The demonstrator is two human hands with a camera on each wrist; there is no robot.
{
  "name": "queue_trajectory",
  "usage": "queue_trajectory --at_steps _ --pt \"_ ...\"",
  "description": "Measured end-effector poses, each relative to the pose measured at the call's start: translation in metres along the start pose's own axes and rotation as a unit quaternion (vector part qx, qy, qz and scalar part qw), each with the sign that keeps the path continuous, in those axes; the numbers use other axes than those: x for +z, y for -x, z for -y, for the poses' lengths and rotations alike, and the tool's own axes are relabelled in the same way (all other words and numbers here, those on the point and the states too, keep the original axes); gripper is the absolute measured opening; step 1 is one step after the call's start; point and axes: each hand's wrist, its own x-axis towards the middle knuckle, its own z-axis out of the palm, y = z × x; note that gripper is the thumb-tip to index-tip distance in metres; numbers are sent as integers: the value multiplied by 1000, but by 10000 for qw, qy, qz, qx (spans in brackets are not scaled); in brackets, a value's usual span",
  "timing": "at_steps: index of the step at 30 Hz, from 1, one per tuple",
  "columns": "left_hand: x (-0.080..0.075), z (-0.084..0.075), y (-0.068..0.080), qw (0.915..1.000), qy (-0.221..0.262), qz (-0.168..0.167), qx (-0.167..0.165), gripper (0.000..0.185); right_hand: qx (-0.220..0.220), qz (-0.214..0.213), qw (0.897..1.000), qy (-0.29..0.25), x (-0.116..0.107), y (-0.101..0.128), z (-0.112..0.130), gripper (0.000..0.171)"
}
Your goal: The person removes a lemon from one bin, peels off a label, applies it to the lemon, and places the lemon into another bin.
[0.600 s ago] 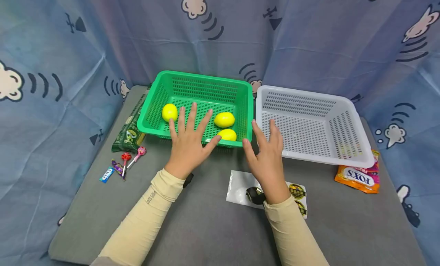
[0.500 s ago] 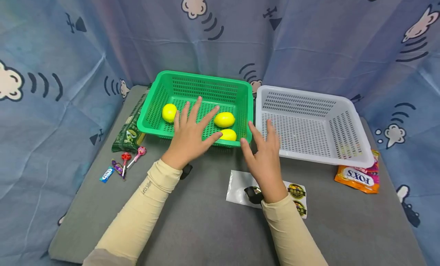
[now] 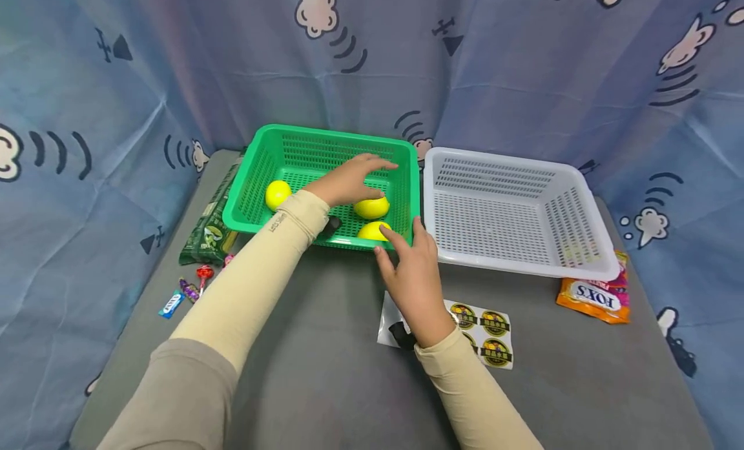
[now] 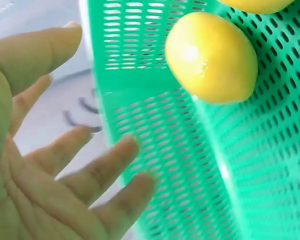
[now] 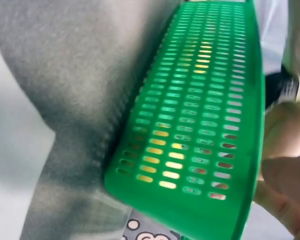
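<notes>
Inside the green basket (image 3: 343, 135) lie three lemons: one on the left (image 3: 278, 195), one on the right (image 3: 372, 209) and one by the front wall (image 3: 374, 231). My left hand (image 3: 351, 179) is over the basket, its thumb just above the right-hand lemon. In the left wrist view its fingers are spread and apart from the nearest lemon (image 4: 212, 57). My right hand (image 3: 415, 279) is at the basket's front right corner with loosely bent fingers. The right wrist view shows these fingers (image 5: 285, 180) beside the rim; whether they touch it I cannot tell.
A white basket (image 3: 488, 211) stands to the right, with an orange FOX'S bag (image 3: 599, 298) at its front corner. A sticker sheet (image 3: 495, 323) lies partly under my right hand. On the left are a green snack bag (image 3: 209, 237), a red lollipop (image 3: 204, 271) and a blue-wrapped candy (image 3: 172, 303).
My left hand has moved forward and right, from the basket's front to over the right-hand lemon. My right hand has shifted left towards the basket's corner. The view has turned slightly.
</notes>
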Motion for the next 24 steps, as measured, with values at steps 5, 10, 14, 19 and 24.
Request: queue_trajectory --at_steps 5,10,14,19,24 --pt "11 9 -25 9929 67 1083 -492 54 11 -63 9996 268 2 -1 3 25" --pt "23 19 -31 9851 -193 1566 -685 53 -54 13 9990 434 -3 -6 4 24" --pt "13 18 -18 9955 -184 893 -257 51 -71 126 9986 508 -4 -9 8 25" --pt "-4 -6 30 9929 829 -855 51 51 -70 204 9984 515 -5 -9 8 25" --pt "4 -44 99 9703 1397 -1975 72 53 -151 93 9983 552 -8 -9 7 25"
